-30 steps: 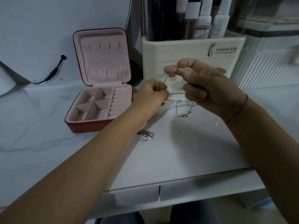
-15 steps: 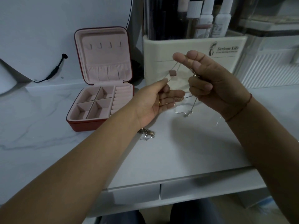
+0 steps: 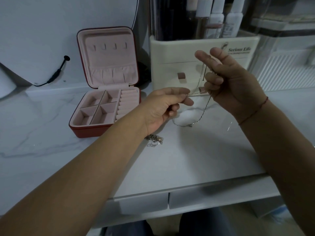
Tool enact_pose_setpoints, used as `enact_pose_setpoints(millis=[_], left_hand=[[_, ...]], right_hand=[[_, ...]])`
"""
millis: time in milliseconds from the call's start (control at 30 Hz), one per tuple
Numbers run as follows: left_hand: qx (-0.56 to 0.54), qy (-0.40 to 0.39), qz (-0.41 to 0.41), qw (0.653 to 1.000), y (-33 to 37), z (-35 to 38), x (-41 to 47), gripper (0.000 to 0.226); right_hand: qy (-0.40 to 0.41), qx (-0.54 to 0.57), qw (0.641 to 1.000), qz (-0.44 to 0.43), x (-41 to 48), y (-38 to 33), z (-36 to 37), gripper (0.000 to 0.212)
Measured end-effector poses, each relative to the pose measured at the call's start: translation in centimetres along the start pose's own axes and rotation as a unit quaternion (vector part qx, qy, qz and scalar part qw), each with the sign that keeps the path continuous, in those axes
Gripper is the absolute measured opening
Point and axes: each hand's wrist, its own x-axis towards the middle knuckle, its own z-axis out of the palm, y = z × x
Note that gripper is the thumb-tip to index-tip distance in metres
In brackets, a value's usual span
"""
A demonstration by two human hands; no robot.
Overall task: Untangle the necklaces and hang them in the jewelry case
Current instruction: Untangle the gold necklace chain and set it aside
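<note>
She has a fine silver necklace [image 3: 202, 113] strung between both hands at the middle of the frame. The left hand [image 3: 166, 106] pinches one end between thumb and forefinger, the other fingers curled under. The right hand [image 3: 233, 86], higher and to the right, has its thumb and forefinger lifted apart while the curled lower fingers grip the chain. From there the thin, glinting chain drops in a slack loop to the white table [image 3: 187, 164], with a small pendant at the bottom. A tangled heap of chains [image 3: 154, 140] lies just under the left wrist. The jewelry case [image 3: 105, 99], red outside and pink inside, stands open at centre left, its four lid hooks bare.
</note>
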Motion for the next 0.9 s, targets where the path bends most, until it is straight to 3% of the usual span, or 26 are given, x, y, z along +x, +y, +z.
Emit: enact_pose_setpoints(millis=[133,267,467,901], left_hand=[[0.013,0.037,0.032,0.999,0.1,0.2,0.0,0.02],[0.043,0.064,0.075,0.994,0.2,0.0,0.0,0.023],[0.039,0.087,0.107,0.99,0.3,-0.3,0.2,0.021],[-0.008,0.043,0.091,0.995,0.3,-0.4,0.2,0.025]], right_hand=[[0.028,-0.149,0.988,0.03,-0.1,0.6,0.1,0.027],[-0.026,-0.24,0.966,0.097,-0.5,1.3,0.3,0.018],[-0.032,-0.365,0.929,0.053,-0.7,1.4,0.6,0.02],[-0.004,-0.432,0.901,-0.031,-0.6,1.8,0.5,0.003]])
